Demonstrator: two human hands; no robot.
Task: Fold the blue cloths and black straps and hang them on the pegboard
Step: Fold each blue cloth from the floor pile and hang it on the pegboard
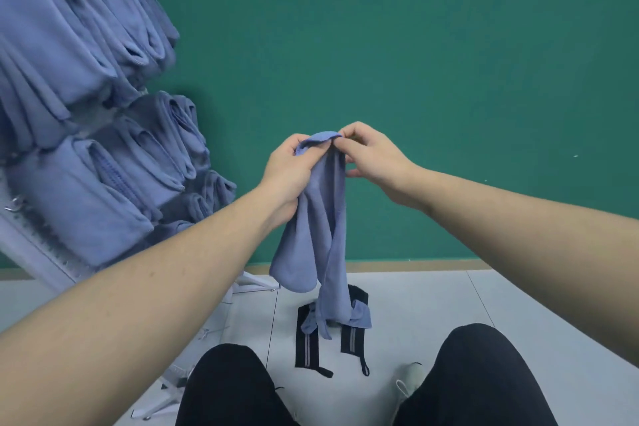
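cloth hangs pinched at its top by left hand and right hand; below them, black straps (partly hidden behind its tail).

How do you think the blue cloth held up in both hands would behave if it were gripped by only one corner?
The blue cloth would probably hang limp, since it already droops in soft folds below the left hand and right hand. It looks light, as fingertip pinches seem to carry it. It is unlikely to keep a fold unaided.
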